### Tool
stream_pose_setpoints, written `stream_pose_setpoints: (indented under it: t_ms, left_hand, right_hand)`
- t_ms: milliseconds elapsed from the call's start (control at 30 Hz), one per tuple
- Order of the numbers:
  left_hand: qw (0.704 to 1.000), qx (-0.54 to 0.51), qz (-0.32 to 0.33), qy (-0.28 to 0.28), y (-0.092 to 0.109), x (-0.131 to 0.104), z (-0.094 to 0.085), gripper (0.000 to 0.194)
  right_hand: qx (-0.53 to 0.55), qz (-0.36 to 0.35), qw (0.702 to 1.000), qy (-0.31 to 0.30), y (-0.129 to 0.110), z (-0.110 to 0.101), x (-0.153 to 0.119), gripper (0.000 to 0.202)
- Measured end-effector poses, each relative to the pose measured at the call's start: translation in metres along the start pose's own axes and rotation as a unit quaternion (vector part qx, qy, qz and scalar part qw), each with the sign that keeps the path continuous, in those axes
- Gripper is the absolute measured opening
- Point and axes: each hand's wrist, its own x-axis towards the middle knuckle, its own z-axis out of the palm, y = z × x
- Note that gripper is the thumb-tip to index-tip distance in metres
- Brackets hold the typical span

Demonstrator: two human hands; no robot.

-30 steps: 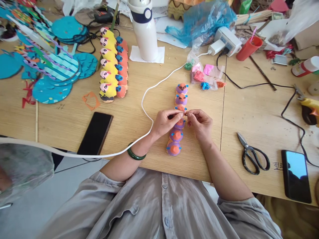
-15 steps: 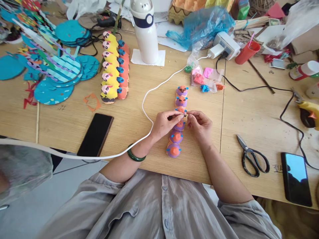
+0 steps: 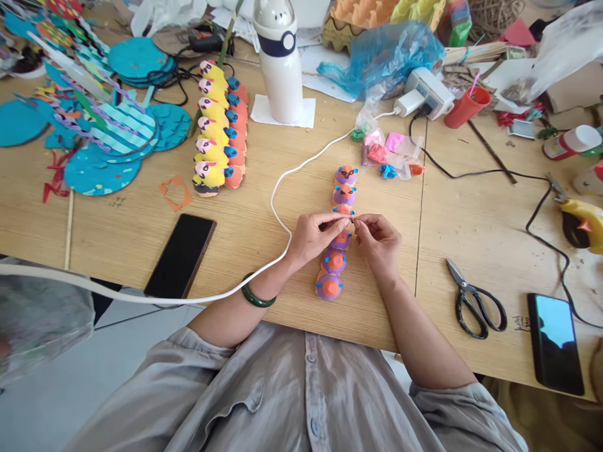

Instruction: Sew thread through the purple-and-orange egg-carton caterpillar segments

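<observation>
A strip of purple and orange clay-covered egg-carton cups lies lengthwise in front of me, with small blue bits at the cups' sides. Its two far cups carry black markings; the near ones show plain orange centres. Over the middle of the strip, my left hand pinches thumb and forefinger on a tiny dark piece, perhaps clay. My right hand meets it from the right, fingertips pinched together at the same spot. Whatever sits in the right fingertips is too small to make out. The fingers partly hide the middle cups.
Packets of coloured clay lie beyond the strip. A white cable runs past my left forearm. Scissors and a phone lie at right, another phone at left. A yellow figure strip and white bottle stand farther back.
My fingertips have come closer together over the strip, and the dark piece shows less between them. The view has shifted slightly; the strip stays in place.
</observation>
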Motion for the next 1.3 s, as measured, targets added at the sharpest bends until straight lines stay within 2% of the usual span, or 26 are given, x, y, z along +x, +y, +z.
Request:
stream_pose_setpoints:
  t_ms: [200, 300, 467, 633, 1000, 1300]
  left_hand:
    - [0.998, -0.013, -0.003, 0.054, 0.000, 0.008, -0.009, 0.027]
    - [0.997, -0.026, -0.024, 0.073, -0.006, 0.013, -0.014, 0.024]
    - [0.994, -0.051, -0.071, 0.068, -0.012, 0.017, -0.016, 0.024]
    - [0.994, -0.059, -0.079, 0.054, -0.015, 0.019, -0.017, 0.024]
    - [0.997, -0.051, -0.050, 0.027, -0.022, 0.021, -0.017, 0.024]
    - [0.998, -0.042, -0.052, 0.020, -0.023, 0.020, -0.017, 0.025]
  right_hand:
    - [0.024, 0.051, 0.995, 0.084, -0.001, 0.001, 0.022, 0.027]
    - [-0.005, 0.066, 0.993, 0.102, -0.001, 0.005, 0.034, 0.026]
    - [-0.037, 0.058, 0.991, 0.115, 0.004, 0.021, 0.042, 0.021]
    - [-0.051, 0.048, 0.991, 0.115, 0.013, 0.030, 0.041, 0.022]
    - [-0.099, -0.010, 0.989, 0.106, 0.019, 0.029, 0.044, 0.016]
    - [-0.101, 0.004, 0.991, 0.092, 0.016, 0.028, 0.042, 0.017]
